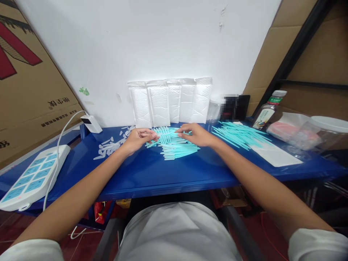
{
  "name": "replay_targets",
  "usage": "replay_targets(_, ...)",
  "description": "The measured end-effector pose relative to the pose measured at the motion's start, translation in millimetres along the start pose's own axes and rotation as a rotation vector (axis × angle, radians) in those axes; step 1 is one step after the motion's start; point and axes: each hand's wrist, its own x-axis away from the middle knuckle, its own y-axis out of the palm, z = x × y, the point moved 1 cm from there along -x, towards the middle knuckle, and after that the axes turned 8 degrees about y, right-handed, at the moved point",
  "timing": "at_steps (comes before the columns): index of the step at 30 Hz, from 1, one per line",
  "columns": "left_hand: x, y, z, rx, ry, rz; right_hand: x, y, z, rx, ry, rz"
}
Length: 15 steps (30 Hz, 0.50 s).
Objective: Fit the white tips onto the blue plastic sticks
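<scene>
My left hand (141, 139) is closed in a pinch over the left side of a heap of thin turquoise sticks (181, 150). What its fingertips hold is too small to make out. Facing it, my right hand (194, 134) pinches a turquoise stick that points toward the left fingertips. The heap lies below and between both hands, its sticks laid in crossing bundles, some with pale ends. To the left is a scatter of small clear plastic pieces (110, 148), like short caps. A second, looser pile of turquoise sticks (239, 136) lies beyond my right wrist.
White padded envelopes (160, 103) lean on the wall behind the blue table (168, 181). A power strip (35, 177) and a white charger (91, 123) with a cable are at left. A clear jar (214, 110), a bottle (269, 110), a plastic bag (295, 130) and a white-lidded tub (331, 130) stand right.
</scene>
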Motion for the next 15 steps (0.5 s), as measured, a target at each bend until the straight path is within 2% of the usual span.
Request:
replay_targets(6,2.4,3.8,8.0,-0.063,0.01,-0.06,0.9,3.9,-1.8,-0.005,-0.01,-0.022)
replay_targets(15,1.0,1.0,5.5,-0.065,0.021,-0.051,1.5,2.1,-2.5,-0.003,0.006,0.015)
